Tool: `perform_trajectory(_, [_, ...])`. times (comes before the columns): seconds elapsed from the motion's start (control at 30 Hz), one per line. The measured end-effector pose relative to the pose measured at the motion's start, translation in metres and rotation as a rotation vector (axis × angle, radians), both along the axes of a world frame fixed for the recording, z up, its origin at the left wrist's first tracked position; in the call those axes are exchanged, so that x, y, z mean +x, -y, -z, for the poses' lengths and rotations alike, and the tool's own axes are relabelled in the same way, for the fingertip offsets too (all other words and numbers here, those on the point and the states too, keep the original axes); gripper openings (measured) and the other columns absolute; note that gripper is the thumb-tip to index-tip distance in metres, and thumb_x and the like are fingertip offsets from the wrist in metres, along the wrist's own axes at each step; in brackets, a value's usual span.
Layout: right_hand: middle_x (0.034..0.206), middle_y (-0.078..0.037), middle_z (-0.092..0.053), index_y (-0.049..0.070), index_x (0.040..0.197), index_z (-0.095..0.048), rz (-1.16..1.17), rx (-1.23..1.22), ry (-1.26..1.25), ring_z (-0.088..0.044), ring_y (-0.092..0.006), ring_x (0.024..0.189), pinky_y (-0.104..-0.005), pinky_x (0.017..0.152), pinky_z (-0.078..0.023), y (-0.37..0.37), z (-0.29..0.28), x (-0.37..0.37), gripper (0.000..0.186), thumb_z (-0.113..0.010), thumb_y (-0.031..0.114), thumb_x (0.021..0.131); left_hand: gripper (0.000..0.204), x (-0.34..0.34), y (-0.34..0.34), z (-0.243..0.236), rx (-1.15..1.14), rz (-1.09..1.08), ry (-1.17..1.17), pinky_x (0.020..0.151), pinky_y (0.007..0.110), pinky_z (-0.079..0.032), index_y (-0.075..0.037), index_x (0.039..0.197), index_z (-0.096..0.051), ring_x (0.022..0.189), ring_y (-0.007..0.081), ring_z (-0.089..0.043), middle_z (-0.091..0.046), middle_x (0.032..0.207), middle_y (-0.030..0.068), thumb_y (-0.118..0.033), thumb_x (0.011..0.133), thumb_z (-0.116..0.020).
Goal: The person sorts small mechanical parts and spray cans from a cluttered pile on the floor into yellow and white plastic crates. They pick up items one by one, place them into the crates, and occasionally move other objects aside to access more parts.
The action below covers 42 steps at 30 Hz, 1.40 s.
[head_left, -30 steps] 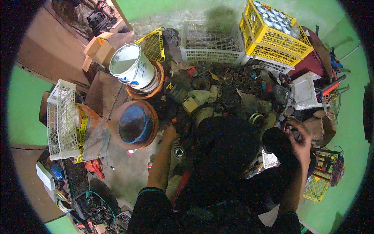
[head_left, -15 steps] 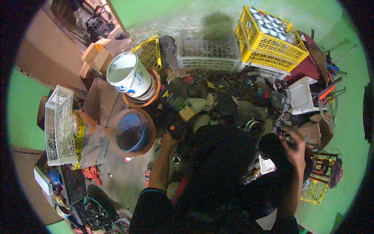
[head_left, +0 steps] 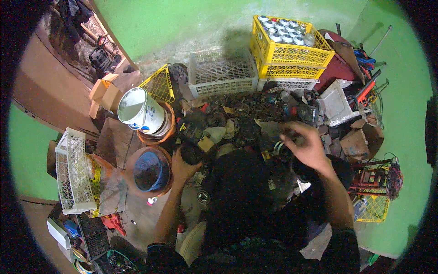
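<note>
Of the 2 hands, the left (head_left: 183,168) is nearer the dark round thing (head_left: 191,153), which lies just off its fingers, ahead and to the right, beside the tub (head_left: 129,171). Its fingers are partly curled; I cannot tell whether they hold it. The right hand (head_left: 305,145) hangs over the scrap (head_left: 248,109), grip loosely curled, contents unclear. The pale ring (head_left: 278,146) is just left of its fingertips; no long axis shows on either.

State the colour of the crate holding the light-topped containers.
The crate is yellow; it shows in the head view.
</note>
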State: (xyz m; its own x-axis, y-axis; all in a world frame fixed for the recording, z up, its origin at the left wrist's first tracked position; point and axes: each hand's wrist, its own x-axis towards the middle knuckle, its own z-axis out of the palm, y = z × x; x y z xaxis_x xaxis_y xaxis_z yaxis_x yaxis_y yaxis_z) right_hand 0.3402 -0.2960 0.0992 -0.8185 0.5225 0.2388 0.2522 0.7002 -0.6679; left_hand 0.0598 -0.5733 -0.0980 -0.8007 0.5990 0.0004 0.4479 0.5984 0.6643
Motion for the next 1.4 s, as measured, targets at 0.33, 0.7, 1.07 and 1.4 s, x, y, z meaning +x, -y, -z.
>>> perform_trajectory(0.33, [0.12, -0.016, -0.061, -0.001, 0.126, -0.054, -0.165, -0.583, -0.199, -0.059, -0.0242, 0.109, -0.0361, 0.094, -0.047, -0.01, -0.052, -0.121, 0.054, -0.069, 0.028, 0.084, 0.103, 0.044, -0.153, -0.288, -0.065, 0.542, -0.621, 0.093, 0.05, -0.047, -0.004, 0.139, -0.039, 0.117, 0.0422, -0.046, -0.049, 0.124, 0.0235, -0.029, 0.051, -0.086])
perform_trajectory(0.7, [0.112, -0.011, -0.063, -0.001, 0.12, -0.055, -0.129, -0.952, -0.313, -0.064, -0.0248, 0.098, -0.0415, 0.078, -0.056, -0.144, 0.035, -0.181, 0.036, -0.061, 0.012, 0.088, 0.064, -0.064, -0.261, -0.184, 0.35, 0.537, 0.602, 0.08, 0.038, -0.056, 0.009, 0.122, -0.051, 0.101, 0.029, -0.062, -0.061, 0.113, 0.0207, -0.028, 0.077, -0.077])
perform_trajectory(1.07, [0.125, -0.014, -0.058, 0.003, 0.126, -0.055, 0.194, -0.835, -0.002, -0.055, -0.0282, 0.114, -0.0386, 0.099, -0.043, -0.209, 0.297, -0.273, 0.048, -0.059, 0.035, 0.091, 0.043, -0.135, -0.339, 0.08, 0.349, 0.296, 0.51, 0.081, 0.034, -0.049, 0.004, 0.109, -0.064, 0.088, 0.021, -0.064, -0.069, 0.101, 0.0154, -0.032, 0.085, -0.069])
perform_trajectory(1.4, [0.11, -0.015, -0.064, -0.003, 0.124, -0.052, 0.13, -0.603, 0.244, -0.062, -0.0237, 0.097, -0.0352, 0.082, -0.048, -0.263, 0.325, -0.486, 0.057, -0.069, 0.031, 0.081, 0.033, -0.34, -0.392, 0.142, 0.156, 0.263, -0.146, 0.073, 0.048, -0.05, 0.005, 0.087, -0.064, 0.084, 0.0422, -0.064, -0.066, 0.087, 0.0261, -0.027, 0.087, -0.061])
